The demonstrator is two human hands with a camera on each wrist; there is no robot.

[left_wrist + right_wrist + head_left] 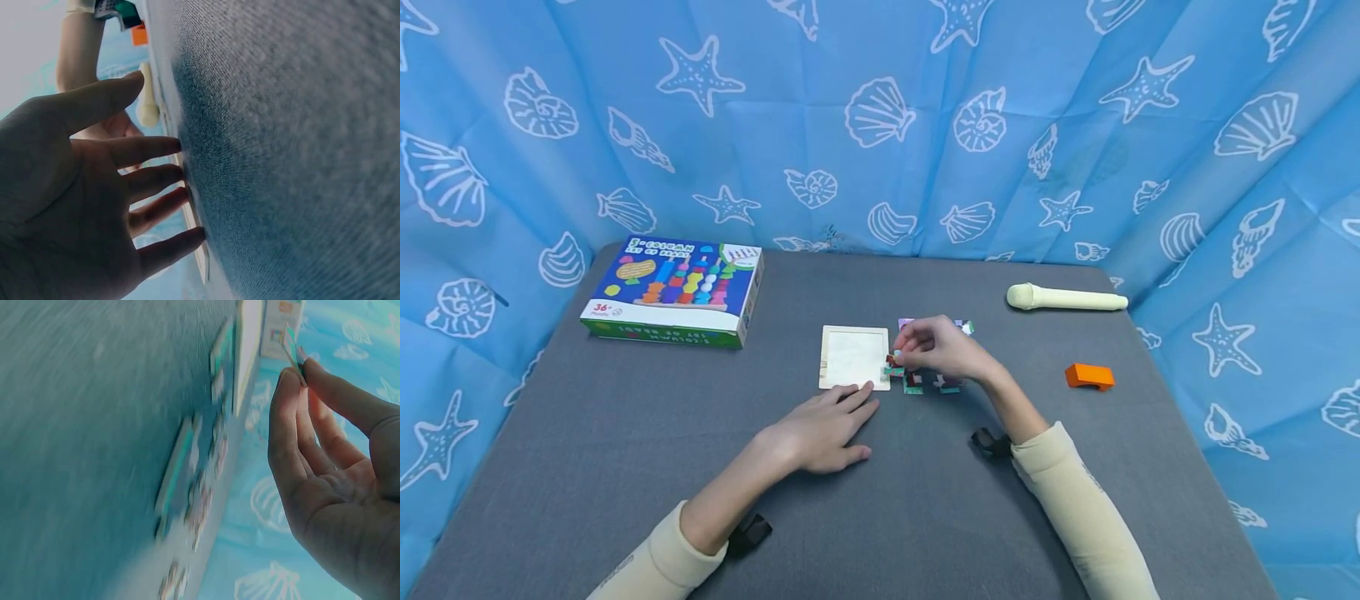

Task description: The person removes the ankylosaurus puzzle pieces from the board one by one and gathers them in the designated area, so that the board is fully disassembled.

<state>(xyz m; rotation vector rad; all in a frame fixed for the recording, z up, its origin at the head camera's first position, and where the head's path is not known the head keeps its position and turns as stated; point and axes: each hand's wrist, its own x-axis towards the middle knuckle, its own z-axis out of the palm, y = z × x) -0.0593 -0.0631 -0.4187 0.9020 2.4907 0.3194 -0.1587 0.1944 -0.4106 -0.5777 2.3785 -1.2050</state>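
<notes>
A square wooden puzzle tray (854,357) with a raised rim lies on the grey table, its inside bare. The fingertips of my left hand (829,429) rest at the tray's near edge, fingers spread and fairly straight. At the tray's right side my right hand (946,348) pinches a small puzzle piece (290,345) between thumb and fingers, raised above the table in the right wrist view. Several loose puzzle pieces (913,386) with teal and pink printing lie beneath and around the right hand, which partly hides them.
A blue and green bead-set box (670,287) stands at the back left. Toward the back right lies a cream stick with a rounded head (1066,297), and nearer is an orange arch block (1090,377). A blue shell-patterned curtain (880,167) surrounds the table's back and sides.
</notes>
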